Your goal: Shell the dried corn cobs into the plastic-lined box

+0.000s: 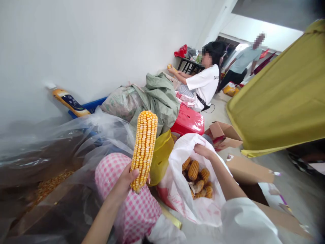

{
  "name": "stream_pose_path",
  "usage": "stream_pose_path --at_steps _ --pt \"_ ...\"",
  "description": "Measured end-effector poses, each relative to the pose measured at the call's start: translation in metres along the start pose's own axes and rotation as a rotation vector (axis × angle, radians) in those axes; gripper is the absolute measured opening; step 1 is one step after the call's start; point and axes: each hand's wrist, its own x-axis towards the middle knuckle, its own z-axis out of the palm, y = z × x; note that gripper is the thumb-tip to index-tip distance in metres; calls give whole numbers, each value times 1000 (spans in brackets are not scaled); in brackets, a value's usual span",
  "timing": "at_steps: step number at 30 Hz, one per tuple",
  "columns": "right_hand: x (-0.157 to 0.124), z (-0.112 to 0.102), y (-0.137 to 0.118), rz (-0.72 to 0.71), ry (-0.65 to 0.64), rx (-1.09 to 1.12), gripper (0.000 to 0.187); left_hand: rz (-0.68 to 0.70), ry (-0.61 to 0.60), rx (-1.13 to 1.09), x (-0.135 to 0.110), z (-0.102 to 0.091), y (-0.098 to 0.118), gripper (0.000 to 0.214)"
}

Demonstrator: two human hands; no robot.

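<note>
My left hand (126,181) is closed around the lower end of a long yellow corn cob (144,145), held upright above my pink checked knee (132,203). My right hand (203,150) rests at the rim of a white plastic bag (182,200) and its fingers curl over the edge. Inside that bag lie several corn cobs (198,179). A yellow plastic bag (161,156) sits just behind the raised cob.
A clear plastic sheet (50,152) covers a bin of loose kernels (48,186) on the left. Behind are grey-green sacks (152,98), a red stool (188,122), cardboard boxes (223,135), an olive cloth (281,98). Another seated person (203,84) holds corn; a third stands behind.
</note>
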Motion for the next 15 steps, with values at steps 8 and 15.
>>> stream_pose_path --at_steps 8,15 --pt "-25 20 1 -29 -83 -66 16 -20 -19 25 1 -6 -5 65" --pt "-46 -3 15 -52 -208 -179 20 21 -6 33 4 -8 -11 57"
